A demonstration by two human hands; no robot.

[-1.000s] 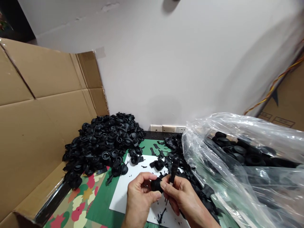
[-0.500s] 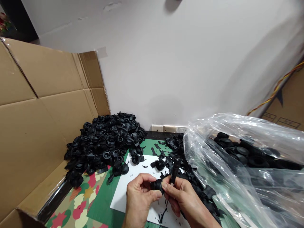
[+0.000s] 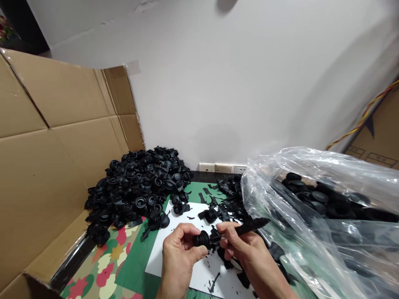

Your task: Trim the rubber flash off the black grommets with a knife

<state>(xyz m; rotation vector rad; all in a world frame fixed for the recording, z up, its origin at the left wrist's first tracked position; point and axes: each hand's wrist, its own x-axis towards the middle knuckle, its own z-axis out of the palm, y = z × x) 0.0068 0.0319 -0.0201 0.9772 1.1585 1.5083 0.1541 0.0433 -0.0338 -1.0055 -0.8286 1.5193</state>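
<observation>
My left hand (image 3: 180, 256) is closed on a ribbed black rubber bellows piece (image 3: 201, 239), gripping it between thumb and fingers above a white sheet (image 3: 158, 251). In my right hand (image 3: 245, 248) lies a slim black-handled tool (image 3: 253, 225). Its handle points to the right and its thin tip is turned toward the bellows piece; whether the tip touches it I cannot tell. Another ribbed black piece (image 3: 210, 215) rests on the sheet just beyond my hands. Black rubber scraps (image 3: 213, 283) are scattered on the sheet.
At the left, a large heap of black rubber pieces (image 3: 134, 182) stands against a cardboard box wall (image 3: 84, 99). To the right, a clear plastic bag (image 3: 264, 166) holds more black parts (image 3: 318, 197). Trimmings (image 3: 230, 193) pile up beside the bag, on a green mat (image 3: 134, 265).
The tool in my right hand has swung from nearly upright to lying sideways. My right hand has shifted slightly right, away from the bellows piece. The left has moved slightly left with it.
</observation>
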